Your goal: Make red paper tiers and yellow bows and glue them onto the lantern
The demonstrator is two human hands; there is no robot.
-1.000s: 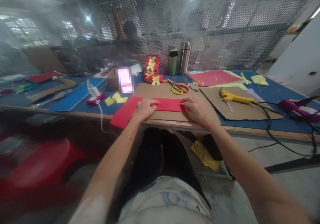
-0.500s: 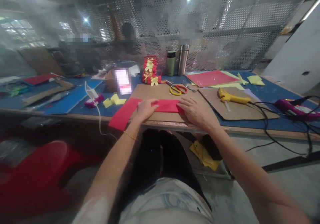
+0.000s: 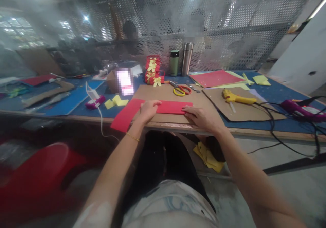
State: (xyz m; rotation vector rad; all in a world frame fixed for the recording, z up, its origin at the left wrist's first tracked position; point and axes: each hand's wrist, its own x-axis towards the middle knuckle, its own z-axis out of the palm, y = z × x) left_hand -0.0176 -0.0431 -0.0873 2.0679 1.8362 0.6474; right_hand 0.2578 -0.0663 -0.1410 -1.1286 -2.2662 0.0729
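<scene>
A red sheet (image 3: 128, 114) lies at the table's front edge, its left part slanting over the edge. A folded red strip (image 3: 173, 107) extends from beneath my left hand to the right, across a cardboard board (image 3: 155, 91). My left hand (image 3: 148, 111) presses down where the two red parts meet, its fingers bent and close together. At the strip's right end, my right hand (image 3: 201, 117) lies with fingers stretched out, the tips touching the red surface. Scissors (image 3: 180, 89) with yellow and red handles rest just beyond the strip.
A yellow glue gun (image 3: 238, 98) lies on cardboard at right, its black cable trailing off the table. Behind stand a red lantern-like craft (image 3: 152, 71), a green cup (image 3: 174, 63) and a steel flask (image 3: 187, 60). At left are yellow scraps (image 3: 116, 101) and a lit phone (image 3: 124, 82).
My right hand has slid slightly right and towards me, uncovering more of the strip's right end. My left hand stays in nearly the same place.
</scene>
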